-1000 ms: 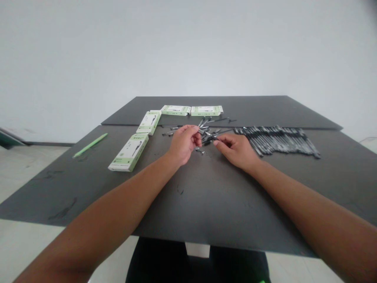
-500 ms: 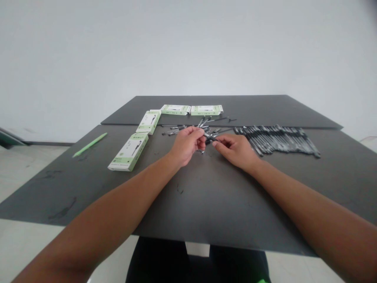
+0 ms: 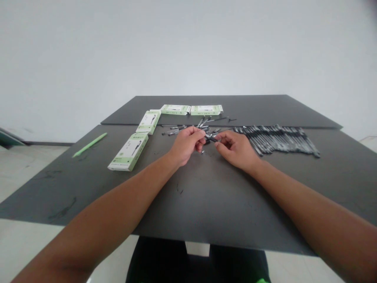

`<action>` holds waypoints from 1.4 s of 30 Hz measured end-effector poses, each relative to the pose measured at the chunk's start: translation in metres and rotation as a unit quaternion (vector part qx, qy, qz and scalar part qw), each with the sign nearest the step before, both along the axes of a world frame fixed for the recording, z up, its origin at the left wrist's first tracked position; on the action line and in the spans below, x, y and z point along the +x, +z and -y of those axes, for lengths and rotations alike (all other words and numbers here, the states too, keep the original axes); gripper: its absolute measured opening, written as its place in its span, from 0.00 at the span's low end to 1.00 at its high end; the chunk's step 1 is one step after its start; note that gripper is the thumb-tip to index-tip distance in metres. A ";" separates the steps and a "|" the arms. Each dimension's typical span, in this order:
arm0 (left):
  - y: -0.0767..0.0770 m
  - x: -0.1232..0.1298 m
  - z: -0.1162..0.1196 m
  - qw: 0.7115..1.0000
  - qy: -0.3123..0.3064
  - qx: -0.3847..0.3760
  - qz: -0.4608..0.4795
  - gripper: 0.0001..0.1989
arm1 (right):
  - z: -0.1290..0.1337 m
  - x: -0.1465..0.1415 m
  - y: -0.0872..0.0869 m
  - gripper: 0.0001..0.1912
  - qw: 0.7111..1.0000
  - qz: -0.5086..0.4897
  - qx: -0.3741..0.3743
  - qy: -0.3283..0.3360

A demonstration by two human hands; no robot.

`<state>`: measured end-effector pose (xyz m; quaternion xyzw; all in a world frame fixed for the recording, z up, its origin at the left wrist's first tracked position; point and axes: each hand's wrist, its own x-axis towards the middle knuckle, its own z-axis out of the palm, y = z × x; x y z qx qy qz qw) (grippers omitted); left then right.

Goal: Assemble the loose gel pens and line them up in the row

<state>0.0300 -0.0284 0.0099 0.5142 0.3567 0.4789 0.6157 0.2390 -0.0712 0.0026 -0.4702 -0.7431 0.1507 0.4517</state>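
Dark tabletop (image 3: 188,196): pens (image 3: 279,141) laid in row at right; four green-and-white boxes (image 3: 129,152) set at left and far side. Box characters too small to be read; brand not confirmed. Left grip (image 3: 185,145) and right grip (image 3: 235,149) narrowed, slender pen piece (image 3: 212,138) pinched between, beside loose pen parts (image 3: 202,121). Piece best kept straight, pressed lightly, steadied close to fingertips; bending to be avoided.

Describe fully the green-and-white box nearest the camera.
The nearest box is slim and oblong, apparently card, white with green bands, small print and a dark pen-like picture. It lies flat on the dark table, slanting away rightward; its far end seems to meet the next box. The left hand is clear of it.
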 end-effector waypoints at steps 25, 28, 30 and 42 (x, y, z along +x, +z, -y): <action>0.004 0.003 0.008 1.000 0.000 -0.014 0.020 0.12 | 0.005 -0.002 0.006 0.08 1.000 0.005 -0.014 -0.018; 0.003 0.004 0.008 1.000 0.000 -0.016 0.019 0.12 | 0.005 -0.002 0.006 0.09 1.000 0.010 -0.009 -0.021; 0.003 0.005 0.009 1.000 0.000 -0.019 0.018 0.12 | 0.005 -0.002 0.006 0.08 1.000 0.016 -0.002 -0.023; 0.001 0.006 0.005 1.000 0.005 0.015 0.012 0.11 | 0.005 -0.006 0.008 0.03 0.999 0.008 -0.030 -0.031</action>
